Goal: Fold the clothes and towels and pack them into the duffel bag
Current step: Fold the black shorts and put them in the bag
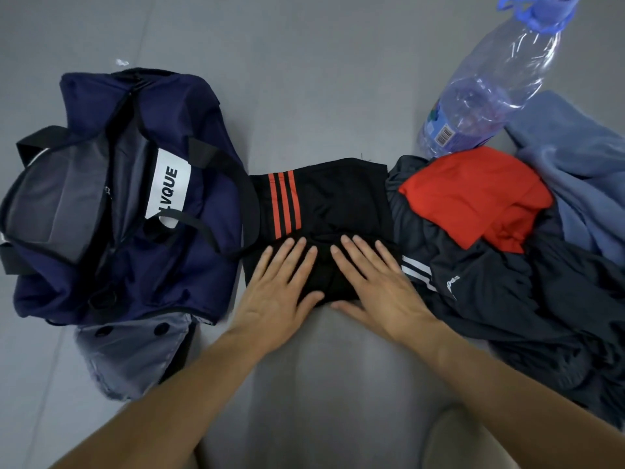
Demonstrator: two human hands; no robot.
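Our left hand (280, 282) and right hand (375, 279) lie side by side, palms down and fingers straight. They press flat on the near edge of a folded black garment with three orange-red stripes (338, 198) and grip nothing. That garment sits in the middle of the grey surface (304, 79).

At 9 o'clock from it, just touching its left edge, lies the navy duffel bag (203, 265). Its zip is open, its black handles are slack, and a white label (169, 189) faces up.

At 3 o'clock is an unfolded heap: a dark grey garment (507, 299) with white stripes, and a red garment (473, 191) resting on top. A blue towel (575, 157) lies crumpled beyond them towards 2 o'clock. At 1 o'clock a clear plastic bottle (490, 89) with a blue cap stands by the heap.
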